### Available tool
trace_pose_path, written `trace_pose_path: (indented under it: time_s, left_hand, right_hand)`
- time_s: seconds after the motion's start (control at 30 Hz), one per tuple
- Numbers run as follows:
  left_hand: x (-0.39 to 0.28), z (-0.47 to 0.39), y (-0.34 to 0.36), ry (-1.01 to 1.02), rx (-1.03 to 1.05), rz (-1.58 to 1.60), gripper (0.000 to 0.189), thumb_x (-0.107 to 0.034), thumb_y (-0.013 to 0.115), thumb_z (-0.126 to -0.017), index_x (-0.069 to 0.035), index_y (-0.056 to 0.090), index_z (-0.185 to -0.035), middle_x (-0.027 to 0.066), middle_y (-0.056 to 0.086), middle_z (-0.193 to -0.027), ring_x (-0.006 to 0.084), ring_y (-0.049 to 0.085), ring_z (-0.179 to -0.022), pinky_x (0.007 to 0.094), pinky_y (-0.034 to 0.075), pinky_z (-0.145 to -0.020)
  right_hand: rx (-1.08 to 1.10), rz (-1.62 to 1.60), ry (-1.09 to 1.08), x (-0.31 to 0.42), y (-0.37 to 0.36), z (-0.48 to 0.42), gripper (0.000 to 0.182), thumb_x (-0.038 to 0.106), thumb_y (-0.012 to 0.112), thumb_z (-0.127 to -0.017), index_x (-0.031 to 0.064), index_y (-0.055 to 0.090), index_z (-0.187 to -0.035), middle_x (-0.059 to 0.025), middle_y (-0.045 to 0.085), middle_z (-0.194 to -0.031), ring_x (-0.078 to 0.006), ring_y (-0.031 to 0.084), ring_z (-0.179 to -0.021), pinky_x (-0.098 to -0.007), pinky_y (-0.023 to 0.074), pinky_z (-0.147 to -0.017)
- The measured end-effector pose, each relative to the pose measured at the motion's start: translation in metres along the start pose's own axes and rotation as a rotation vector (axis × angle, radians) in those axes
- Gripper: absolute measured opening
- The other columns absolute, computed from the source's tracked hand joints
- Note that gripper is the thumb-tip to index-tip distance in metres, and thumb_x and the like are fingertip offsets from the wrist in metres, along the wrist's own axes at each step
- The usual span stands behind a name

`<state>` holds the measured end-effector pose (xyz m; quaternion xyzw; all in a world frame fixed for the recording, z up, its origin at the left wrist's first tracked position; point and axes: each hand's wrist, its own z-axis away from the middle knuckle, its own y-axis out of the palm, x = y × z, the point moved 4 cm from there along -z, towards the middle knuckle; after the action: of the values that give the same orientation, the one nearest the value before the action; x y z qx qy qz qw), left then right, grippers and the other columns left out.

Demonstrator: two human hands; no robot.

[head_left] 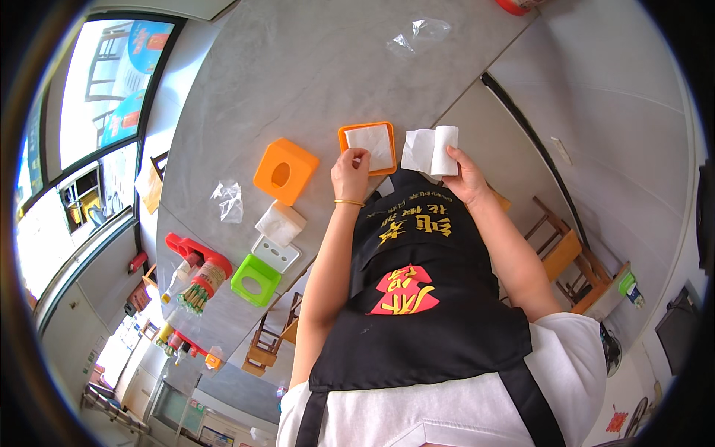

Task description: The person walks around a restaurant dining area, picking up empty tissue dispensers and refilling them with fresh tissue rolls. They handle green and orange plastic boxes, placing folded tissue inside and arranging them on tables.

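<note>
My right hand (468,177) holds a roll of white paper tissue (445,150) with a loose flap spread to its left, just off the table's near edge. My left hand (351,174) rests its curled fingers at the left side of an orange plastic tray (392,134), over a stack of white tissues (373,142) lying in it. Whether those fingers pinch a sheet I cannot tell. To the left sits an orange tissue box cover (296,170) with an oval hole. Nearer me lie a white tissue stack (281,223), a white base plate (277,254) and a green cover (256,280).
Clear plastic wrappers lie on the grey table (290,72), one (229,202) at left and others (427,29) at the far side. A red caddy (198,247) with a jar of toothpicks or sticks stands at left. Wooden chairs (561,254) are at right.
</note>
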<state>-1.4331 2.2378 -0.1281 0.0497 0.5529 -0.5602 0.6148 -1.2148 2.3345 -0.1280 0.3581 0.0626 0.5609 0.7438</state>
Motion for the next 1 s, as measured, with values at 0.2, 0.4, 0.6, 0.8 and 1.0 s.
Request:
trace_pose_path:
  time_s: [0.2,0.4,0.6,0.8,1.0]
  left_hand:
    - [-0.032,-0.030,-0.016,0.473,-0.211,-0.497,0.017,-0.004,0.050,-0.080,-0.008,0.058,-0.094,0.0084,0.054,-0.094,0.0252,0.057,-0.082,0.0345,0.050,-0.067]
    - [-0.012,-0.057,-0.015,0.282,0.049,-0.849,0.009,-0.009,0.049,-0.081,-0.006,0.055,-0.087,0.0115,0.057,-0.095,0.0287,0.061,-0.081,0.0350,0.053,-0.066]
    - [0.035,-0.004,-0.021,-0.157,-0.004,-0.595,0.014,-0.013,0.050,-0.082,-0.002,0.057,-0.078,0.0166,0.062,-0.070,0.0290,0.064,-0.066,0.0349,0.053,-0.060]
    - [0.017,0.037,0.006,-0.471,0.341,0.423,0.025,-0.016,0.045,-0.088,0.006,0.057,-0.086,0.0131,0.062,-0.065,0.0191,0.061,-0.048,0.0289,0.047,-0.043]
    - [-0.016,0.011,-0.012,0.239,-0.158,-0.346,0.017,-0.016,0.058,-0.079,-0.002,0.049,-0.081,0.0128,0.053,-0.078,0.0315,0.054,-0.077,0.0399,0.045,-0.067]
  right_hand:
    - [0.022,0.037,0.039,0.001,-0.001,-0.003,0.043,0.024,0.068,-0.076,0.0065,0.051,-0.112,-0.0042,0.057,-0.104,-0.0171,0.054,-0.098,-0.0338,0.0434,-0.087]
    - [-0.013,0.050,0.000,0.003,-0.003,0.000,0.044,0.026,0.069,-0.075,0.0069,0.052,-0.111,-0.0032,0.057,-0.102,-0.0162,0.053,-0.097,-0.0333,0.0426,-0.087]
    - [-0.038,0.017,0.011,0.007,-0.022,-0.007,0.042,0.025,0.070,-0.076,0.0081,0.052,-0.110,-0.0029,0.057,-0.101,-0.0162,0.053,-0.095,-0.0334,0.0431,-0.085]
    - [-0.031,0.033,-0.008,0.008,-0.009,-0.013,0.043,0.026,0.070,-0.075,0.0088,0.053,-0.110,-0.0026,0.057,-0.101,-0.0159,0.053,-0.095,-0.0330,0.0436,-0.084]
    - [-0.008,0.065,-0.005,0.013,-0.001,-0.011,0.043,0.027,0.070,-0.075,0.0081,0.053,-0.110,-0.0031,0.057,-0.101,-0.0161,0.054,-0.095,-0.0334,0.0443,-0.083]
